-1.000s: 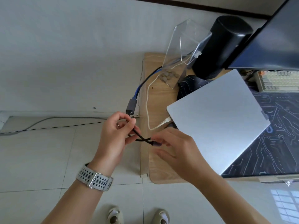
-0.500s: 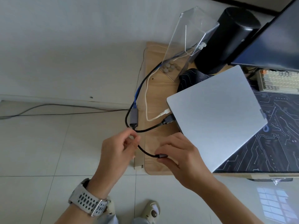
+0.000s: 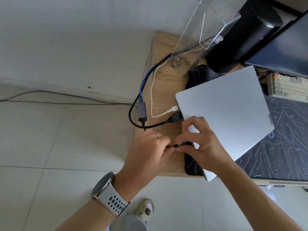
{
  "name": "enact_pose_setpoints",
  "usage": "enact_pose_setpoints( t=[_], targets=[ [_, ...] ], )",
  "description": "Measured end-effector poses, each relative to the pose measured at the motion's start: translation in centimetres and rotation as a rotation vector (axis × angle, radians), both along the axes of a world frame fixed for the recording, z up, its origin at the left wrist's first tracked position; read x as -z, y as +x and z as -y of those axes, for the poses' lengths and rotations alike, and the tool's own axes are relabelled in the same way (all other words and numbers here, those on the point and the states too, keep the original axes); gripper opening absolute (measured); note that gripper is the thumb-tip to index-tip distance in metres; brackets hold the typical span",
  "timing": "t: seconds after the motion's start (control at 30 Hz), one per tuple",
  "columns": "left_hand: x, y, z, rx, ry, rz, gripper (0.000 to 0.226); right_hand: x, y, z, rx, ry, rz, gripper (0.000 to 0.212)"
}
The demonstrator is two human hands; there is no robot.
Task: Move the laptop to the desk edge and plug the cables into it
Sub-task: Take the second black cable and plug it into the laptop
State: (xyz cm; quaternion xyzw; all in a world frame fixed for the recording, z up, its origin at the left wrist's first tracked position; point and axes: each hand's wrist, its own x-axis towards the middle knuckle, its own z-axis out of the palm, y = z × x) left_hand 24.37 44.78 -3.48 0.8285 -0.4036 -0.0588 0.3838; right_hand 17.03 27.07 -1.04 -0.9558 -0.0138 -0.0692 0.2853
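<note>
A closed silver laptop point(image 3: 223, 114) lies at the left end of the wooden desk point(image 3: 163, 90), its left side facing the desk edge. A white cable point(image 3: 154, 97) and a thick black cable point(image 3: 150, 125) sit plugged into that side. A grey adapter point(image 3: 142, 110) on a blue cable hangs over the desk edge, and its thin black lead runs down into my hands. My left hand point(image 3: 150, 152) pinches the lead. My right hand point(image 3: 200, 140) grips the small plug end right at the laptop's left side; the port itself is hidden by fingers.
A clear acrylic stand point(image 3: 205, 30), a black cylinder speaker point(image 3: 241, 34), a monitor point(image 3: 286, 52) and a keyboard point(image 3: 290, 87) crowd the back of the desk. A dark circuit-print mat point(image 3: 283, 147) lies under the laptop. Tiled floor and a floor cable point(image 3: 50, 95) are to the left.
Both hands have moved right and up with the thin black lead, from off the desk edge to the laptop's left side. The lead's slack loop has gone.
</note>
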Motion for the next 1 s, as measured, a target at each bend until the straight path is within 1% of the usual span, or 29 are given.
enact_pose_setpoints(
  t=[0.07,0.1,0.2,0.3,0.37,0.43,0.5,0.6,0.73,0.83,1.0],
  targets=[
    [0.1,-0.2,0.7,-0.024,-0.019,-0.053,0.036,0.0,0.3,0.4,0.006,0.005,-0.008,0.012],
    [0.2,-0.3,1.0,-0.038,-0.032,-0.066,0.035,0.0,0.5,0.6,0.012,0.01,-0.01,0.01],
    [0.4,-0.1,2.0,-0.102,-0.073,-0.103,0.02,0.0,1.0,0.9,0.045,0.008,-0.024,0.008],
    [0.5,0.1,2.6,-0.123,-0.114,-0.169,0.017,-0.2,1.1,1.2,0.051,-0.033,-0.03,0.015],
    [0.6,0.1,2.7,-0.127,-0.122,-0.181,0.018,-0.7,1.2,1.8,0.05,-0.044,-0.039,0.026],
    [1.0,-0.1,2.8,-0.15,-0.11,-0.161,0.02,-1.2,1.2,2.7,0.088,-0.028,-0.042,0.039],
    [1.6,-0.6,2.7,-0.208,-0.091,-0.131,0.022,-1.7,1.3,3.9,0.147,-0.004,-0.026,0.048],
    [2.4,-1.3,2.7,-0.293,-0.04,-0.086,0.027,-2.0,1.4,5.3,0.205,0.002,-0.001,0.05],
    [2.6,-1.4,2.9,-0.339,0.008,-0.025,0.02,-1.6,1.5,6.3,0.212,-0.041,-0.013,0.054],
    [2.4,-1.3,3.3,-0.367,0.061,0.042,0.029,-1.3,1.7,6.7,0.215,-0.058,-0.02,0.056],
    [2.9,-1.1,3.5,-0.38,0.031,0.075,0.031,-0.8,2.3,6.7,0.214,-0.077,-0.029,0.057]
  ],
)
